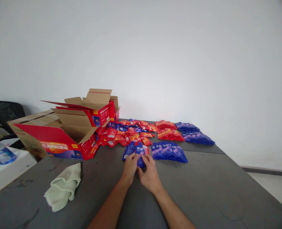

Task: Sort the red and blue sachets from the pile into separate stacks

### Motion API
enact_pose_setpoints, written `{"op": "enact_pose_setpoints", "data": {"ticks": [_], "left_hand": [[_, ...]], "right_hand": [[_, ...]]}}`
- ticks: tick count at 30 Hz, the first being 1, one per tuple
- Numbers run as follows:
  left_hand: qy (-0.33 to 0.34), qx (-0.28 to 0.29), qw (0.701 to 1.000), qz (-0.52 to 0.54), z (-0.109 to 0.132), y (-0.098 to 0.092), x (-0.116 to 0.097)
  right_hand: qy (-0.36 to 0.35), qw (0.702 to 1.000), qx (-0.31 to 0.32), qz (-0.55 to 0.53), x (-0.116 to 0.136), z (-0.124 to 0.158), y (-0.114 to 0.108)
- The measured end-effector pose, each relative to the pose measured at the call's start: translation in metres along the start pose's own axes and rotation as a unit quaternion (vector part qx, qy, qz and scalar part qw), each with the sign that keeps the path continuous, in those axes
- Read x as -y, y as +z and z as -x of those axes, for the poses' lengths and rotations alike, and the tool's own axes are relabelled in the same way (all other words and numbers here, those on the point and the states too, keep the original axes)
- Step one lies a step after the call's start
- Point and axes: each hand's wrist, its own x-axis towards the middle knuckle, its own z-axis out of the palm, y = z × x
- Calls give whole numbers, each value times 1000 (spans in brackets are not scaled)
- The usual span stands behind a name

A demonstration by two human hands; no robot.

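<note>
A blue pouch (140,150) with white lettering is between my two hands at the middle of the table. My left hand (130,167) grips its left edge, fingers closed. From the right, my right hand (150,173) pinches the same pouch with thumb and fingers. Just behind it lie another blue pouch (128,150) and part of a red one (146,149). Beside my right hand is an overlapping stack of blue pouches (168,152). A loose heap of red and blue pouches (131,135) spreads farther back.
Open red cartons (64,149) stand at the left. Stacked red pouches (169,132) and blue pouches (194,133) lie at the back right. A pale green cloth (64,187) rests on the dark table (203,190). A water bottle (1,154) lies on a white box (17,165).
</note>
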Motion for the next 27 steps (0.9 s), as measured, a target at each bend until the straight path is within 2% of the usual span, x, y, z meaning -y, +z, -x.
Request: {"op": "enact_pose_setpoints", "data": {"ticks": [4,7,10,13,18,21,24,27], "left_hand": [[-44,-55,998,5,-3,2,-2],[-58,-35,997,27,-3,14,-6],[-24,30,999,6,-4,31,-12],[31,84,994,-64,-7,48,-16],[151,167,957,-185,-12,87,-15],[207,179,921,-278,-11,116,-9],[206,172,898,-348,-10,143,-3],[193,167,888,-383,-10,163,4]], "right_hand": [[3,1000,-13,3,-10,-4,-2],[-6,999,-33,7,-16,-12,-10],[-6,998,-59,25,-21,-21,-23],[-10,996,-72,57,-27,-28,-40],[-16,990,-82,113,-53,-34,-76],[-16,987,-89,137,-75,-37,-98],[-15,985,-102,141,-97,-41,-114],[-10,982,-113,153,-117,-43,-124]]}}
